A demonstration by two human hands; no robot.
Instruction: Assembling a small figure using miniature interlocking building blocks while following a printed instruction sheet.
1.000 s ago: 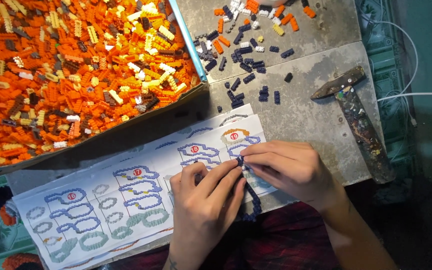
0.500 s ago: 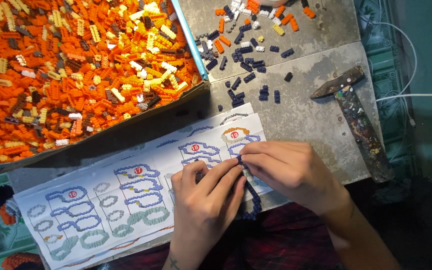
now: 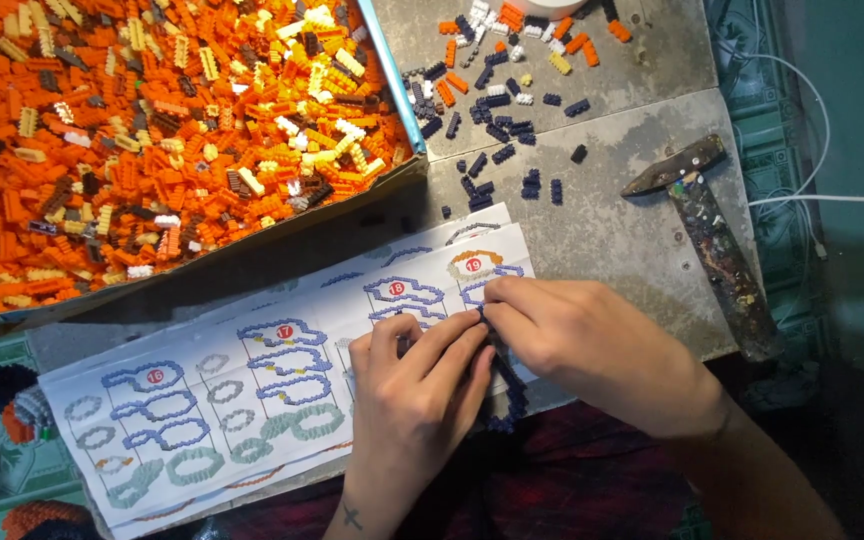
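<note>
Both hands, left hand (image 3: 414,385) and right hand (image 3: 584,350), are pinching a curved dark-blue strip of small plastic bricks (image 3: 508,388) in a tight grip, over the white paper instruction sheet (image 3: 252,400) on the grey bench (image 3: 612,230).

Mostly orange in the tray of small bricks (image 3: 102,130) at upper left, flecked with yellow, white, dark brown and black; pale blue along the tray's rim. Mottled grey on the bench (image 3: 612,230), scattered with loose bricks (image 3: 497,130) in dark navy, orange, white and pale yellow at upper centre. White on the instruction sheet (image 3: 202,400), printed with blue-violet outlines, pale green rings and small red round marks. Dark navy on the brick chain (image 3: 507,400) between the hands. Dark, paint-speckled on the hammer (image 3: 712,240) at right. White on the cable (image 3: 822,200). Dark red on the cloth (image 3: 572,480) at lower centre.
</note>
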